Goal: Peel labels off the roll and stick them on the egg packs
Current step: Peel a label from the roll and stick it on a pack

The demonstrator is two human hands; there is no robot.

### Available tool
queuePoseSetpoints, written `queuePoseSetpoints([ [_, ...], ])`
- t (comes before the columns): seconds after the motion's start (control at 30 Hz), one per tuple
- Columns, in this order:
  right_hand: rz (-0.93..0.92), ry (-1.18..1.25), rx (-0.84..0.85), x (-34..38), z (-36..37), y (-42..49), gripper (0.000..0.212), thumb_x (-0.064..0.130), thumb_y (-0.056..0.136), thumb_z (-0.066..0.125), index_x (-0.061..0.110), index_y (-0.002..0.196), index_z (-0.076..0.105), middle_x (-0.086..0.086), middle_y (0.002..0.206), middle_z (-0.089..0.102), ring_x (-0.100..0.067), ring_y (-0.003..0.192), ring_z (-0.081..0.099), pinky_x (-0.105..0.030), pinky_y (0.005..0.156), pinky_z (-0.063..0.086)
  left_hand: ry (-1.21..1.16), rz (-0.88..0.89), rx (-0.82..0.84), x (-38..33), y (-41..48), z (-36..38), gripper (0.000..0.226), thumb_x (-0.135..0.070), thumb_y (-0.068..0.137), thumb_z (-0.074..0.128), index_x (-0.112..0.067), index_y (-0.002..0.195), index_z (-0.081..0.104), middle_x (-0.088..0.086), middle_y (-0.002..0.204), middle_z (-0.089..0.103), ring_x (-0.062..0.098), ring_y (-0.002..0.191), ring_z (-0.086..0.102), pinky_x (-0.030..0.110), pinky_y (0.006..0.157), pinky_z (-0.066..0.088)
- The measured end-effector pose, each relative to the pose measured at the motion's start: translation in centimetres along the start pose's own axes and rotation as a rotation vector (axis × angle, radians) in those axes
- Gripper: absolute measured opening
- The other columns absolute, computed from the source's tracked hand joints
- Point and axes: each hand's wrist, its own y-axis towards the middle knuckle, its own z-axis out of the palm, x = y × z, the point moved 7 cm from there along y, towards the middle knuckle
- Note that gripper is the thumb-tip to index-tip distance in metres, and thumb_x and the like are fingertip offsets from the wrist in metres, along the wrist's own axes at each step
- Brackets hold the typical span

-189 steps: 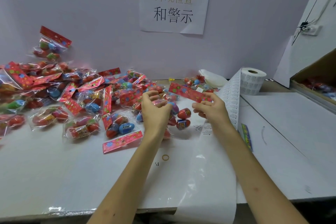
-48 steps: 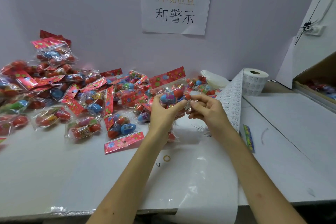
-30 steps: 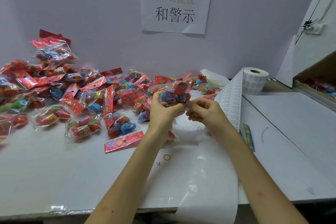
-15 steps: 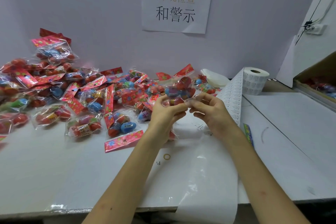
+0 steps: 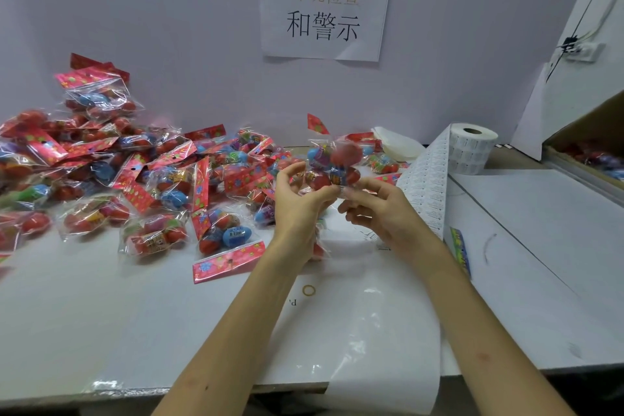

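Across the white counter (image 5: 101,314), which fills the lower view, a heap of egg packs (image 5: 135,186) spreads from the left edge to the middle. They are clear bags of red and blue eggs with red card headers, piled up against the pale wall (image 5: 169,27). A long glossy liner sheet (image 5: 381,331) runs from the hands down over the counter's near edge. On the wall hangs a paper sign (image 5: 324,7) with printed characters. At far right, the corner of a cardboard box (image 5: 591,132) shows more packs inside.

The label roll (image 5: 472,152) stands on end near the wall. Its strip of labels (image 5: 429,179) trails down to the right wrist.

Both hands are raised above the counter, close together. The left hand (image 5: 297,206) has its fingers curled and pinches the lower edge of the held egg pack (image 5: 332,165). The right hand (image 5: 381,209) pinches the same edge with thumb and forefinger. A small pale patch (image 5: 342,192) shows at those fingertips; whether it is a label I cannot tell.

One loose pack (image 5: 224,235) lies just left of the left wrist. A narrow printed card (image 5: 461,253) lies beside the right forearm. A small rubber band (image 5: 308,290) rests between the forearms.
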Motion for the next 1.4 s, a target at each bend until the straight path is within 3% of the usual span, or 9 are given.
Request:
queuePoseSetpoints([
  [0.1, -0.012, -0.012, -0.021, -0.1, 0.1, 0.0, 0.014, 0.034, 0.076, 0.077, 0.021, 0.081, 0.078, -0.008, 0.079, 0.074, -0.017, 0.068, 0.067, -0.023, 0.067, 0.053, 0.048, 0.014, 0.01, -0.1, 0.2, 0.0, 0.07, 0.007, 0.076, 0.08, -0.02, 0.131, 0.047, 0.01, 0.123, 0.062, 0.026, 0.109, 0.068, 0.037, 0.093, 0.06],
  [0.27, -0.046, -0.027, -0.049, 0.0, -0.3, 0.1, 0.011, 0.01, 0.091, 0.07, 0.014, 0.083, 0.077, -0.007, 0.075, 0.073, -0.015, 0.065, 0.066, -0.022, 0.066, 0.054, 0.08, 0.035, 0.025, -0.2, 0.0, 0.2, 0.069, 0.004, 0.076, 0.082, -0.025, 0.128, 0.047, 0.004, 0.119, 0.06, 0.023, 0.106, 0.068, 0.023, 0.077, 0.061],
  [0.47, -0.06, 0.034, -0.043, 0.0, -0.6, 0.2, 0.008, 0.019, 0.083, 0.074, 0.013, 0.084, 0.078, -0.007, 0.072, 0.07, -0.016, 0.063, 0.062, -0.025, 0.068, 0.053, 0.051, 0.051, 0.034, -0.5, -0.3, 0.3, 0.065, 0.001, 0.075, 0.085, -0.023, 0.126, 0.051, 0.008, 0.125, 0.056, 0.018, 0.103, 0.068, 0.019, 0.069, 0.058],
  [0.8, -0.073, 0.03, 0.006, 0.1, -0.2, 0.2, 0.02, 0.008, 0.088, 0.071, 0.021, 0.075, 0.079, -0.004, 0.072, 0.069, -0.013, 0.067, 0.063, -0.023, 0.068, 0.054, 0.046, 0.024, 0.012, -0.1, 0.1, 0.0, 0.062, 0.002, 0.078, 0.084, -0.024, 0.123, 0.05, 0.002, 0.114, 0.06, 0.017, 0.097, 0.069, 0.017, 0.064, 0.057],
  [0.93, -0.031, -0.023, -0.062, -0.3, -0.9, 0.4, 0.01, 0.017, 0.09, 0.074, 0.024, 0.097, 0.073, 0.003, 0.086, 0.075, -0.017, 0.083, 0.071, -0.032, 0.078, 0.053, 0.042, -0.01, 0.032, 0.0, 0.0, 0.1, 0.063, 0.0, 0.077, 0.084, -0.02, 0.128, 0.052, 0.015, 0.119, 0.069, 0.027, 0.101, 0.073, 0.022, 0.068, 0.059],
  [1.07, -0.082, 0.041, -0.147, 0.2, -1.7, 0.6, 0.04, 0.038, 0.081, 0.077, 0.022, 0.116, 0.068, -0.001, 0.107, 0.074, -0.016, 0.097, 0.071, -0.032, 0.078, 0.055, 0.142, 0.036, 0.102, -0.4, -0.3, 0.7, 0.055, -0.003, 0.078, 0.085, -0.021, 0.122, 0.059, 0.008, 0.113, 0.072, 0.022, 0.093, 0.074, 0.023, 0.066, 0.058],
  [1.17, -0.13, 0.15, -0.219, 0.7, -2.3, 0.4, 0.034, 0.034, 0.083, 0.077, 0.013, 0.109, 0.072, -0.004, 0.097, 0.076, -0.019, 0.092, 0.073, -0.033, 0.073, 0.058, 0.271, 0.037, 0.193, -0.2, -0.8, 1.6, 0.046, -0.012, 0.081, 0.085, -0.021, 0.12, 0.062, 0.003, 0.111, 0.073, 0.016, 0.082, 0.073, 0.024, 0.064, 0.058],
  [1.27, -0.132, 0.159, -0.292, 0.6, -2.9, 0.3, 0.009, 0.017, 0.092, 0.071, 0.013, 0.087, 0.078, -0.005, 0.083, 0.077, -0.018, 0.075, 0.073, -0.03, 0.063, 0.057, 0.311, -0.004, 0.254, 0.1, -1.3, 2.2, 0.032, -0.032, 0.086, 0.081, -0.021, 0.114, 0.069, 0.004, 0.104, 0.077, 0.019, 0.083, 0.076, 0.028, 0.067, 0.06],
  [1.4, -0.115, 0.085, -0.272, 0.5, -2.8, 0.4, 0.011, 0.014, 0.094, 0.069, 0.008, 0.087, 0.076, -0.005, 0.076, 0.073, -0.021, 0.071, 0.069, -0.038, 0.065, 0.057, 0.387, 0.011, 0.213, -0.2, -1.4, 1.8, 0.03, -0.047, 0.091, 0.073, -0.019, 0.103, 0.076, 0.002, 0.093, 0.078, 0.024, 0.088, 0.076, 0.034, 0.073, 0.062],
])
